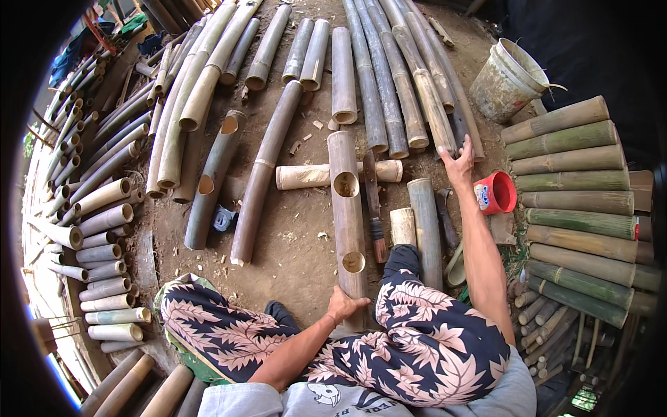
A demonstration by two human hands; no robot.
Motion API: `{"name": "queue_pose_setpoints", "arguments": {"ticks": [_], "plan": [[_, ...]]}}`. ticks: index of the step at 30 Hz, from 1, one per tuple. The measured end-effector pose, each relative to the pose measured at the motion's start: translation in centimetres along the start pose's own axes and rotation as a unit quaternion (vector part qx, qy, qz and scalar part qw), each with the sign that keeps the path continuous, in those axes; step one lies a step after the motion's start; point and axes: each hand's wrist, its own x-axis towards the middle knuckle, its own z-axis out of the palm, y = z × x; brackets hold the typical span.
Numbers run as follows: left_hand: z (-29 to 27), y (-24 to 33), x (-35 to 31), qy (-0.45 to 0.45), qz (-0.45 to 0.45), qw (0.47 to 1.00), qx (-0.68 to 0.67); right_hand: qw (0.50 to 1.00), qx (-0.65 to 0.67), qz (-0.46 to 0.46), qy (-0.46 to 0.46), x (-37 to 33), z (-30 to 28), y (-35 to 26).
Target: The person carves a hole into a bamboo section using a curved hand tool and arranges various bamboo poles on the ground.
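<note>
A bamboo tube [342,229] with two oval holes cut in its upper side lies lengthwise before me. It rests across a short pale bamboo piece [306,176]. My left hand [344,306] is closed around the tube's near end, thumb on top. Stretched forward to the right, my right hand [458,168] has its thumb and fingers around the near end of a long bamboo pole [432,115]. Just right of the holed tube is a machete [374,201] with a dark blade. Beside my foot are a short bamboo stub [402,226] and a grey bamboo length [425,229].
Left lie another holed bamboo tube [215,181], a tape measure [224,219] and a long bamboo length [267,167]. A red tub [495,193], a dirty bucket [507,80] and stacked bamboo [577,201] stand right. More bamboo is piled left; chips litter the dirt floor.
</note>
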Motion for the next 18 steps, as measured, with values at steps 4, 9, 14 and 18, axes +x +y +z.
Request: {"name": "queue_pose_setpoints", "arguments": {"ticks": [4,9,14,18], "plan": [[-1.8,-1.8,0.0,0.087,0.066,0.987,-0.119,0.992,0.046,-0.06,-0.1,-8.1,2.3,-7.8],[-4.0,6.4,0.7,0.035,0.164,0.943,-0.287,0.84,0.209,0.136,-0.483,-21.8,-0.7,-9.1],[-5.3,10.1,0.2,0.079,0.173,0.939,-0.287,0.794,0.242,0.088,-0.551,-24.9,-1.4,-11.7],[-4.0,14.3,-3.1,0.098,0.191,0.925,-0.314,0.759,0.32,0.123,-0.553,-23.9,-2.1,-10.0]]}}
